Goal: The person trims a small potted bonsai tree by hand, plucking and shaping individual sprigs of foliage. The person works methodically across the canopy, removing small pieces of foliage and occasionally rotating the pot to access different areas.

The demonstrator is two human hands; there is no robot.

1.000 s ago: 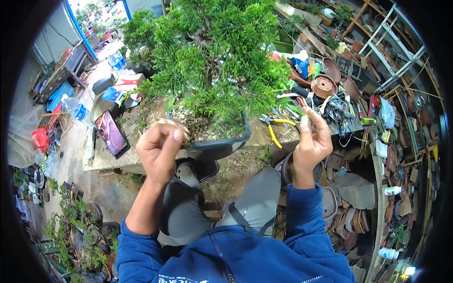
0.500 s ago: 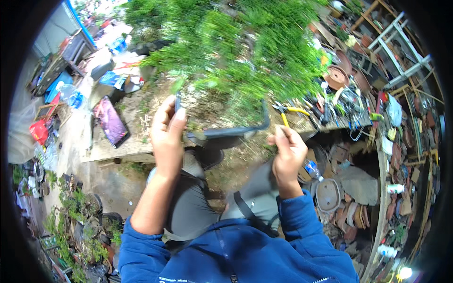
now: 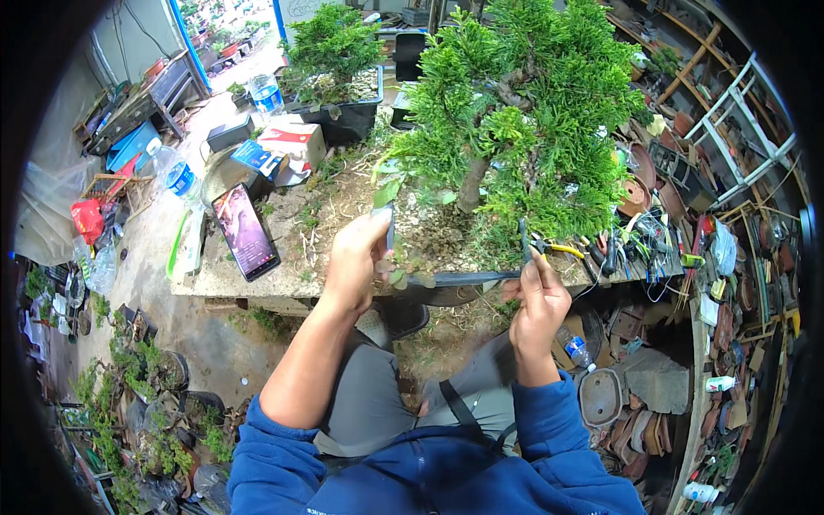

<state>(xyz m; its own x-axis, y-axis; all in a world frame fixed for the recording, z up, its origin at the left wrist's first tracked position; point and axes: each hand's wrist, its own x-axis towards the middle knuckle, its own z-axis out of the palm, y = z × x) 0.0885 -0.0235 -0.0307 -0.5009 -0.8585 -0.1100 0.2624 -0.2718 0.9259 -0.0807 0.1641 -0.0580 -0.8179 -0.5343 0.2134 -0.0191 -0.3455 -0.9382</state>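
Observation:
A bonsai conifer [image 3: 476, 184] with dense green foliage and a thick trunk grows in a shallow, dark rectangular pot [image 3: 463, 279] on the bench before me. My left hand [image 3: 354, 262] is closed around the pot's near left corner, beside a few broad leaves and small weeds. At the near right corner, my right hand [image 3: 539, 300] grips the rim, its thumb on top. Most fingers of both hands are hidden. Yellow-handled pliers [image 3: 566, 250] lie just past my right hand.
A phone [image 3: 245, 232] lies on the bench at left, near a plastic bottle [image 3: 176, 172]. Another potted tree [image 3: 335, 51] stands behind. Hand tools and wire [image 3: 644, 245] crowd the bench's right end. Stacked pots [image 3: 631, 412] sit below at right.
The bonsai and its pot have shifted and turned, and the blurred foliage is now sharper. My right hand has come from beside the pot onto its right corner. The view has shifted too.

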